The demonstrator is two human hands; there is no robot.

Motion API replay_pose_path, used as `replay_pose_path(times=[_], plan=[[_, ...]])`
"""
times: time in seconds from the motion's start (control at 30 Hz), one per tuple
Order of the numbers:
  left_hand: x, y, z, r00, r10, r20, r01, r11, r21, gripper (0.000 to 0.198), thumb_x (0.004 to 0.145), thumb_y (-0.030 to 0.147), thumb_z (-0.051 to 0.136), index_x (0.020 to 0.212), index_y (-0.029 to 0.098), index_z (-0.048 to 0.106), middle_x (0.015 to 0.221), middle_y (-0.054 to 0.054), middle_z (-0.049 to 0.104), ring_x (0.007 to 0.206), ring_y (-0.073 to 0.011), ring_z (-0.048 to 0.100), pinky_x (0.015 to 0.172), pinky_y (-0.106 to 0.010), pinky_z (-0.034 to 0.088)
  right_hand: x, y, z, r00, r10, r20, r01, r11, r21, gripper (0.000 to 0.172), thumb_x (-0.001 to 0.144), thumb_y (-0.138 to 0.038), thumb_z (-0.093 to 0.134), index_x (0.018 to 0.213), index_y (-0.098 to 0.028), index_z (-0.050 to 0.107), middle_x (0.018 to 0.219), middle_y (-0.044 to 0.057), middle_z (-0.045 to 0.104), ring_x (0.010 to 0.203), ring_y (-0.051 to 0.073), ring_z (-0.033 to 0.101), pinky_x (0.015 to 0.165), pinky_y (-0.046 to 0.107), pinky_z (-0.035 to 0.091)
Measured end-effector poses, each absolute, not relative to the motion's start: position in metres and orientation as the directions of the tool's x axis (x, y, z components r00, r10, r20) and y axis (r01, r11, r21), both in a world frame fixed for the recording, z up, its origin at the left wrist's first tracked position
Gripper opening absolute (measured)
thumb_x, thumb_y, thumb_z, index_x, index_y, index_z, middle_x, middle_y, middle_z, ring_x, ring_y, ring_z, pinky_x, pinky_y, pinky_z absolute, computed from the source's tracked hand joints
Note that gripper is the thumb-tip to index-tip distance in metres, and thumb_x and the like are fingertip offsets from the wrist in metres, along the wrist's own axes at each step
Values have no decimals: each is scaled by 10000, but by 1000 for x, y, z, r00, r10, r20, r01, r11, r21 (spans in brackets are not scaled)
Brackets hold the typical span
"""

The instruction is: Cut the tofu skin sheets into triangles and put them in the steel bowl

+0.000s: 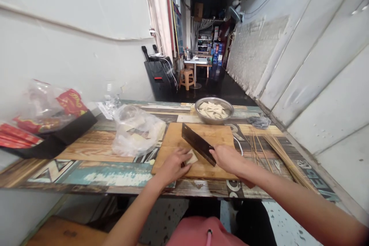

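Observation:
A wooden cutting board (207, 134) lies on the patterned table (95, 173). My right hand (227, 158) is closed round the handle of a dark cleaver (197, 143), whose blade slants across the board. My left hand (173, 165) presses a pale flat piece of food (192, 158) down on the board's near edge, right beside the blade. Behind the board stands a metal bowl (214, 110) filled with several cut pale pieces.
A crumpled clear plastic bag (135, 130) lies left of the board. Bamboo skewers (276, 150) are spread at the right. A black tray with red packets (43, 127) sits at far left. A wall runs close along the right; a corridor with stools lies beyond.

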State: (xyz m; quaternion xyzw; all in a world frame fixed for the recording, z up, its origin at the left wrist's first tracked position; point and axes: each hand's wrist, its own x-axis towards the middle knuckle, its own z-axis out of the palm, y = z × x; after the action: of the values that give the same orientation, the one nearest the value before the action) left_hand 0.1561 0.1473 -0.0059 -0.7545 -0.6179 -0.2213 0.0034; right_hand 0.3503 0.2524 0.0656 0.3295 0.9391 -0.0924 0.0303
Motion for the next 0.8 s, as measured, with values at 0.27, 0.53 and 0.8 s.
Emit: replay_pose_path(times=[0.27, 0.53, 0.8], plan=[[159, 118, -29, 98, 842, 530, 956, -228, 185, 230, 876, 220, 471, 1054, 171, 607, 1126, -115, 581, 1051, -207, 531, 898, -358, 460, 375, 234, 76, -819, 567, -87, 573, 800, -177, 351, 924, -294, 255, 871, -163, 576, 762, 97, 674, 679, 212, 643, 551, 270, 363], [171, 118, -35, 121, 788, 603, 970, -222, 95, 196, 884, 193, 460, 999, 135, 608, 992, -94, 622, 903, -185, 566, 799, -340, 494, 380, 221, 81, -819, 557, -141, 574, 799, -181, 340, 923, -272, 259, 857, -151, 569, 716, 101, 668, 641, 220, 642, 503, 270, 325], [181, 119, -33, 71, 789, 610, 974, -186, 127, 179, 884, 191, 460, 969, 134, 607, 944, -89, 616, 839, -177, 557, 721, -312, 488, 379, 217, 84, -815, 558, -160, 579, 794, -185, 327, 913, -242, 272, 854, -136, 576, 733, 115, 672, 664, 222, 649, 521, 275, 345]])
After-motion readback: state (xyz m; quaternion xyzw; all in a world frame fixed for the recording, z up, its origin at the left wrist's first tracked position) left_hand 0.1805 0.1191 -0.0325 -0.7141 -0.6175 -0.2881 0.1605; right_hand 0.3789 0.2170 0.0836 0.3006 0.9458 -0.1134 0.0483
